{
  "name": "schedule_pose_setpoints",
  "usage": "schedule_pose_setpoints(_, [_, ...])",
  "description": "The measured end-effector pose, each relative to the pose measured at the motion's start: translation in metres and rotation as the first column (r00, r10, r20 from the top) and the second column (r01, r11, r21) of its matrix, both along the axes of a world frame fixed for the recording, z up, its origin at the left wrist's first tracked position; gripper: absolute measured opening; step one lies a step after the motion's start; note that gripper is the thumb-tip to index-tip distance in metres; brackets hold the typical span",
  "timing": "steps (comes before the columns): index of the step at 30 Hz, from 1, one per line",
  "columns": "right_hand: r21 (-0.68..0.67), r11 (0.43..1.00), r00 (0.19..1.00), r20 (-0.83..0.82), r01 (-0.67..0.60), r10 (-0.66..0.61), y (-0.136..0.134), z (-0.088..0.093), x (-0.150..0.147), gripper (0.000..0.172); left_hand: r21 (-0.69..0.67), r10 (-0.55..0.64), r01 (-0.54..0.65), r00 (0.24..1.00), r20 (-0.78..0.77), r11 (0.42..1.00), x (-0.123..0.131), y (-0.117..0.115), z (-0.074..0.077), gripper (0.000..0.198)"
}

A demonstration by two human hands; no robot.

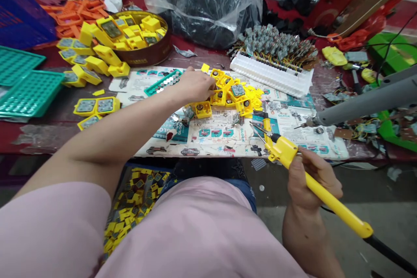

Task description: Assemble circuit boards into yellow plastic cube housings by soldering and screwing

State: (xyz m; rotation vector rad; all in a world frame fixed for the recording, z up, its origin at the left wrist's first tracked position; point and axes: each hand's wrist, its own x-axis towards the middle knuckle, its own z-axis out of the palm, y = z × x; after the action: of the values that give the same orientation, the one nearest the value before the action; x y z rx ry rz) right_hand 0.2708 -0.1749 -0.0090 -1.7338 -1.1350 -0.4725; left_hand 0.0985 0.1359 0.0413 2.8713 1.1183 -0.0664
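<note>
My left hand (197, 85) reaches over the table with its fingers curled down at the edge of a heap of small yellow plastic housings (219, 97). Whatever its fingertips pinch is hidden. Several housings hold round metal coin cells, and one carries a grey block (238, 90) on top. Beside the wrist lies a narrow teal tray (163, 82) with rows of silver discs. My right hand (314, 178) is wrapped round a yellow soldering gun (335, 200) at the table's front edge. Its thin metal tip points left toward the heap, apart from it.
A grey rod-like tool (361, 102) juts in from the right. Behind stand a white foam block (270, 76) bristling with wired parts, a round tin (143, 52) of yellow housings and a clear bag (205, 8) of black pieces. Teal trays (31, 93) sit at left.
</note>
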Motion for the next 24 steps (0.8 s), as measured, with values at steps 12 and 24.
schedule_pose_setpoints(12, [0.124, 0.992, 0.996, -0.076, -0.036, 0.046, 0.007, 0.003, -0.001, 0.02, -0.315, 0.194, 0.061, 0.673, 0.714, 0.947, -0.042, -0.042, 0.016, 0.035])
schedule_pose_setpoints(24, [0.133, 0.991, 0.999, -0.037, -0.007, 0.012, -0.003, 0.0, -0.005, 0.018, -0.792, 0.607, 0.419, 0.51, 0.61, 0.444, -0.047, -0.087, -0.006, 0.034])
